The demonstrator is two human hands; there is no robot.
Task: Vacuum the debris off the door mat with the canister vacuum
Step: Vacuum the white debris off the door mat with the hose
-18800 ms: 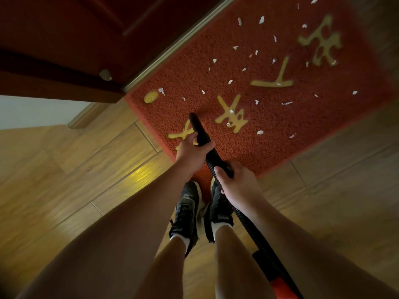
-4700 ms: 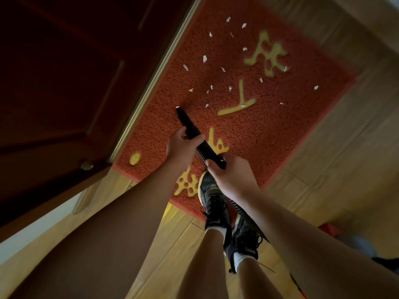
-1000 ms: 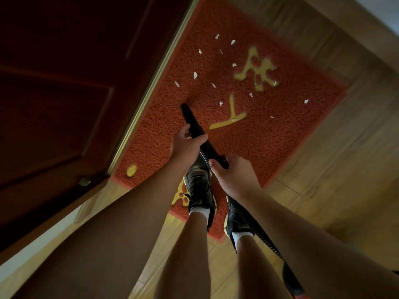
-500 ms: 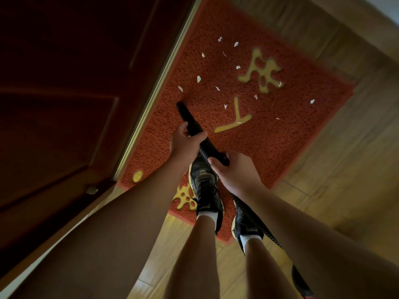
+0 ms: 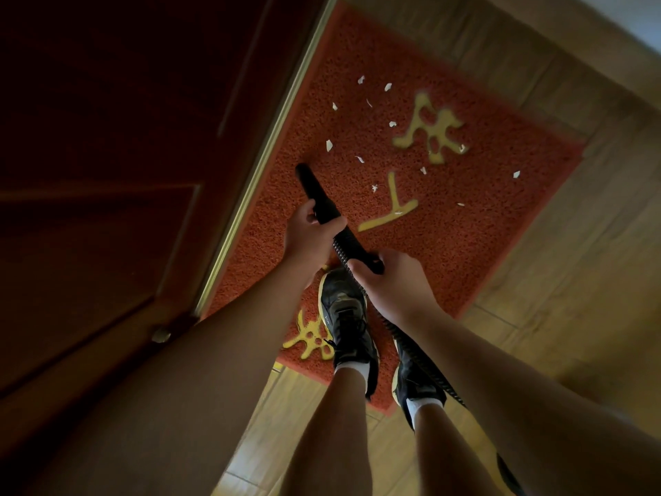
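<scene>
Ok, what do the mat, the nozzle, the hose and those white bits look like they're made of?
The door mat: looped, coarse red pile, likely vinyl coil, with yellow characters set in. The nozzle: smooth matte black, probably hard plastic. The hose: black, ribbed, so flexible plastic. The white bits: thin, flat, jagged flakes, perhaps torn paper; too small to be sure.

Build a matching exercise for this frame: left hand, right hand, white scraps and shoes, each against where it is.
1 left hand
2 right hand
3 white scraps
4 shoes

A near end of the door mat
B front of the black nozzle
C far part of the mat
D rear of the nozzle, by the ribbed hose

Pairs: 1-B, 2-D, 3-C, 4-A.
</scene>
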